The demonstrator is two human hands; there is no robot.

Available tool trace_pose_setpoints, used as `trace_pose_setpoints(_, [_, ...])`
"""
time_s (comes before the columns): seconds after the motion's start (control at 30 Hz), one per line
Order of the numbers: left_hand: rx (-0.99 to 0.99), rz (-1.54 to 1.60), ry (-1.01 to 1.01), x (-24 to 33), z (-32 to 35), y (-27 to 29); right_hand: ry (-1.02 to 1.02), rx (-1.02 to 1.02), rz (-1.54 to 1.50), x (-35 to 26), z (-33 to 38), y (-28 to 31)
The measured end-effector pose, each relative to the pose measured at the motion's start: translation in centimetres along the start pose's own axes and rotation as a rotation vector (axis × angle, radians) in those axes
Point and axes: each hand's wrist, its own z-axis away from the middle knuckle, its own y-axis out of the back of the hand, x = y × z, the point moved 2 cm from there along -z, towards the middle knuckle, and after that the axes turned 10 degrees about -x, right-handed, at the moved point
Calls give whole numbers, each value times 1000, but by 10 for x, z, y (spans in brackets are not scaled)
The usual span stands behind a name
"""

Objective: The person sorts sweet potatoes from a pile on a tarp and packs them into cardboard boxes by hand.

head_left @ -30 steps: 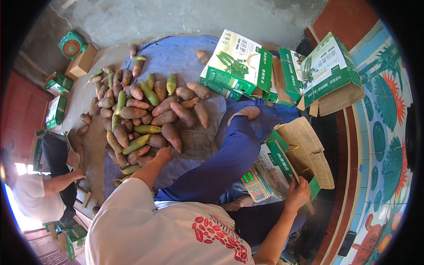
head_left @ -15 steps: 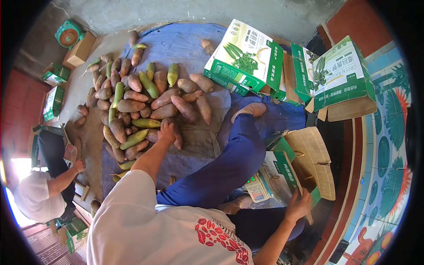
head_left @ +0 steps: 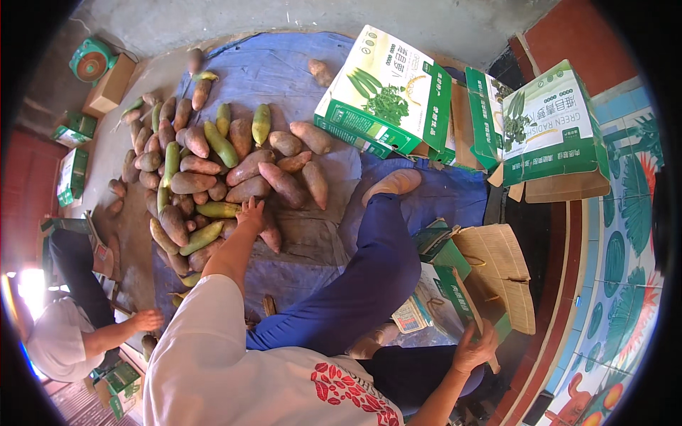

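My left hand (head_left: 249, 213) rests on the near right side of a heap of reddish-brown sweet potatoes (head_left: 283, 183). Its fingers are spread, next to a long sweet potato (head_left: 271, 236) that the hand partly covers. Green radishes (head_left: 220, 144) lie mixed into the heap. At the lower right, my right hand (head_left: 477, 348) is closed on the edge of an open green and white cardboard box (head_left: 455, 295), whose brown flap (head_left: 495, 266) stands up. The box sits on or against a scale (head_left: 409, 316); the contact is partly hidden.
Two green and white cartons (head_left: 398, 92) (head_left: 550, 128) stand at the back right. A blue sheet (head_left: 302, 78) lies under the heap. A co-worker (head_left: 64, 334) sits at the left. A green fan (head_left: 92, 62) stands at the far left, near a tiled wall-side step (head_left: 561, 284).
The view has shifted slightly. My left hand's fingers have lifted and spread over the sweet potatoes. My right hand stays on the box edge. The co-worker's hand has moved toward the heap.
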Motion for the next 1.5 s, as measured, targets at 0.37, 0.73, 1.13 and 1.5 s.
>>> trace_pose_setpoints(0.37, [-8, -188, 19, -2, -2, -7, 12, 26, 9, -2, -4, 0])
trace_pose_setpoints(0.73, [-38, -229, -127, 1, 15, -62, 10, 23, 13, -5, -3, -2])
trace_pose_setpoints(1.13, [-1, -213, -76, 22, 81, -119, 13, 41, 33, -3, -3, -2])
trace_pose_setpoints(1.5, [-343, 23, 9, 40, 80, -93, -19, 10, 14, 0, -1, 0])
